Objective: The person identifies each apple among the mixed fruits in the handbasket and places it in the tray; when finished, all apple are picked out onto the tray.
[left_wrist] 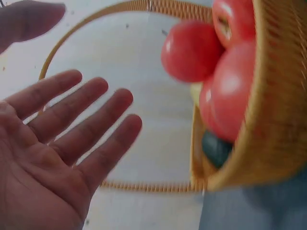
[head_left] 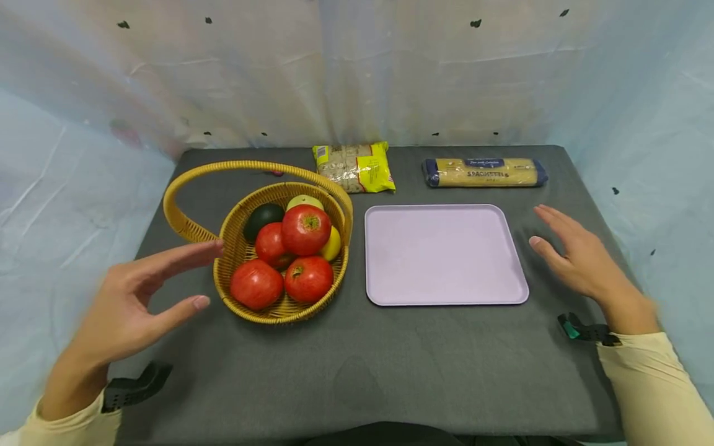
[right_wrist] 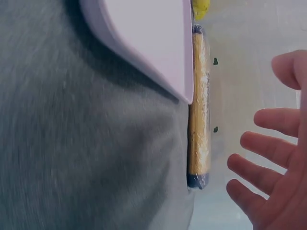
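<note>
To the left in the head view, my left hand (head_left: 131, 303) hovers with fingers straight and thumb apart, its fingertips beside the rim of a yellow wicker basket (head_left: 279, 319). The hand holds nothing. In the basket lie several red pomegranates (head_left: 305, 229), a dark green avocado-like fruit (head_left: 263, 220), a pale green fruit (head_left: 304, 201) and a yellow fruit (head_left: 332, 244), partly hidden. The left wrist view shows the spread fingers (left_wrist: 103, 139) before the tall basket handle (left_wrist: 148, 187). My right hand (head_left: 586, 260), also holding nothing, hovers right of a lilac tray (head_left: 446, 254).
A bag of oat-like flakes (head_left: 357, 168) lies behind the basket. A spaghetti pack (head_left: 485, 172) lies behind the tray. The dark grey table (head_left: 446, 365) is bounded by a pale plastic curtain (head_left: 390, 74) at the back and sides.
</note>
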Tool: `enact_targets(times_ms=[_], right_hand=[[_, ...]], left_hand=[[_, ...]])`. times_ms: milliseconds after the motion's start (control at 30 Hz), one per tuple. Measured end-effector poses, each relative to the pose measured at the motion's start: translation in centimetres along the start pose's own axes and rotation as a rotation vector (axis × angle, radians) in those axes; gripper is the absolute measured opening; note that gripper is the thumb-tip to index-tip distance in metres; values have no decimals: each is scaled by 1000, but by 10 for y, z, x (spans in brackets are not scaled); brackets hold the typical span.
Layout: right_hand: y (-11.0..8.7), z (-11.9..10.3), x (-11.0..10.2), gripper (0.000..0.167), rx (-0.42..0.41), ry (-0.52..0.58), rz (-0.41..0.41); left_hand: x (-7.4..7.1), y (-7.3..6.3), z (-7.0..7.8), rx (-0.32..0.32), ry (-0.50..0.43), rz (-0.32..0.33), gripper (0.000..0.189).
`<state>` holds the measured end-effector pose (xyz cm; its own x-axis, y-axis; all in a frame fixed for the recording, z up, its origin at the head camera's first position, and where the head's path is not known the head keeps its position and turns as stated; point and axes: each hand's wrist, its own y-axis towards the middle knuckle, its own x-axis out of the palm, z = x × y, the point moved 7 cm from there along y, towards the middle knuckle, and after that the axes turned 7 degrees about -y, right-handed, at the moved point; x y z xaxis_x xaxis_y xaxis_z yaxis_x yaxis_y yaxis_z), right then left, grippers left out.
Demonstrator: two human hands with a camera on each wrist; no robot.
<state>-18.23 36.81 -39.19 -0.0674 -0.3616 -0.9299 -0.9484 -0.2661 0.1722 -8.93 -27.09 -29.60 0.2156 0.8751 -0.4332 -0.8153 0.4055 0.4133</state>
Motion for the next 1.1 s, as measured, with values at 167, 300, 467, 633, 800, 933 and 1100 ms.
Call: enact_targets(times_ms=[167, 300, 467, 633, 800, 933, 1100], right_hand=[[10, -5, 12, 61, -7, 17, -17], [16, -7, 20, 60, 8, 45, -63], [22, -7, 31, 60, 43, 73, -122], [29, -4, 41, 65, 69, 37, -215], [33, 1, 51, 72, 97, 24, -320], [34, 3, 54, 72, 84, 30, -328], [32, 7, 56, 73, 80, 26, -335]], left_hand=[[21, 29, -7, 26, -35, 4, 74], [35, 48, -16, -18, 11, 13, 74], [49, 66, -32, -101, 58, 8, 70], [64, 77, -49, -166, 96, -29, 72], [76, 80, -63, -231, 133, -75, 78], [80, 83, -67, -278, 184, -109, 84], [86, 89, -71, -357, 250, -186, 93]])
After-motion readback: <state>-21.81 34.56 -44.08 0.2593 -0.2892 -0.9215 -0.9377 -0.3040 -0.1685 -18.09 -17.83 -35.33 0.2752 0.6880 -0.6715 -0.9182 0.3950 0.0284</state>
